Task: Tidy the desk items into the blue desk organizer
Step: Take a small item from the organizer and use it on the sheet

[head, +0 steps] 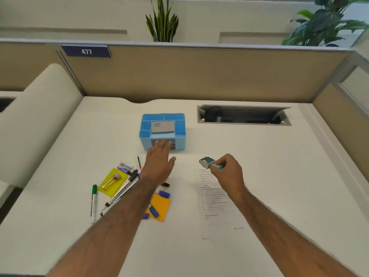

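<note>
The blue desk organizer (180, 124) stands mid-desk with a grey pad (162, 127) lying in its top compartment. My left hand (159, 159) is open and flat, its fingertips at the organizer's front drawer. To the right, my right hand (226, 171) holds a small teal and silver item (207, 162) above a printed sheet (216, 198). Left of my left arm lies a pile: a yellow sticky pad (111, 182) with a small stamp on it, a green marker (93, 198), several pens (127, 183), an orange sticky pad (161, 206) and purple clips (164, 194).
An open cable tray (243, 115) is sunk into the desk at the back right. A tan partition (199, 76) closes off the back and right side. A white curved panel (40, 116) rises on the left.
</note>
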The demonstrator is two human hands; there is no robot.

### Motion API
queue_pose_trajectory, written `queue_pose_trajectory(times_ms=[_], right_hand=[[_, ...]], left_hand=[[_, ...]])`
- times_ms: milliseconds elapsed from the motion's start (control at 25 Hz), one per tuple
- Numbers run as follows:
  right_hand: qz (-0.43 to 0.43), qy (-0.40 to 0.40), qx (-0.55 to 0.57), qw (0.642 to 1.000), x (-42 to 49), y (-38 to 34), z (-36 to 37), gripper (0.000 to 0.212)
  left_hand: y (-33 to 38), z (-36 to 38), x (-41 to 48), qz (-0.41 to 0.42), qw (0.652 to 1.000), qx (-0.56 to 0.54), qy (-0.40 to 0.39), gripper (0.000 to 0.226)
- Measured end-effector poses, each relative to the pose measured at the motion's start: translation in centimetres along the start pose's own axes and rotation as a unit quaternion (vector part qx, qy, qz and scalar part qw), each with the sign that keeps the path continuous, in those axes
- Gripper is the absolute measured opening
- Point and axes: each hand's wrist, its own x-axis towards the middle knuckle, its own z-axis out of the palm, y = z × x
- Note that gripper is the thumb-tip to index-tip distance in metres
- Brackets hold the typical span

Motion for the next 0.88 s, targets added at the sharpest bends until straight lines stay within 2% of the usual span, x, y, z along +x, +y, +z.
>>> queue_pose_trajectory(times_ms=[160,400,600,880], right_hand=[[-0.048,0.022,-0.028,0.998,4.3,-5.5,5.6,0.02],[-0.116,0.075,-0.105,0.985,9.7,-9.4,12.7,0.023],[-0.113,0.072,-0.152,0.979,12.0,-9.8,16.6,0.029],[-0.115,0.088,-0.195,0.97,13.0,-9.9,19.1,0.026]], left_hand=[[-4.0,-2.4,3.4,-0.032,0.998,0.042,-0.037,0.067],[-6.4,-2.5,7.2,0.003,0.994,0.084,-0.068,0.072],[-7.5,-1.9,8.5,0.022,0.992,0.096,-0.079,0.073],[-8.4,-1.5,8.7,0.038,0.992,0.087,-0.081,0.073]])
